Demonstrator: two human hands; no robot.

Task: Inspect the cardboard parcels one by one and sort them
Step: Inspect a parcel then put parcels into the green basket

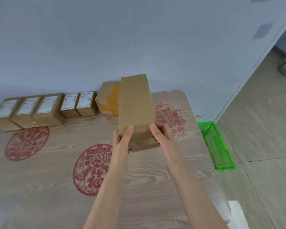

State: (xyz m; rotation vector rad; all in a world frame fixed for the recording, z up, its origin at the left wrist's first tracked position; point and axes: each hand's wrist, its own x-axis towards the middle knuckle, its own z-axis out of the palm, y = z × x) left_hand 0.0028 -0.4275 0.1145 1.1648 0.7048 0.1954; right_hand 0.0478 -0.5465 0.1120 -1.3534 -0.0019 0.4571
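I hold a plain brown cardboard parcel (135, 109) upright above the middle of the table. My left hand (122, 141) grips its lower left side, fingers lying up the front face. My right hand (162, 134) grips its lower right side. No label shows on the faces turned to me. Behind it, against the wall, stands a parcel wrapped in yellow tape (108, 98), partly hidden by the held one. A row of several labelled cardboard parcels (45, 108) lines the wall to the left.
The table (40, 187) has a wood-grain cover with red paper-cut prints. A green plastic basket (216, 146) sits on the tiled floor off the table's right edge. A white object (236, 210) shows at the lower right.
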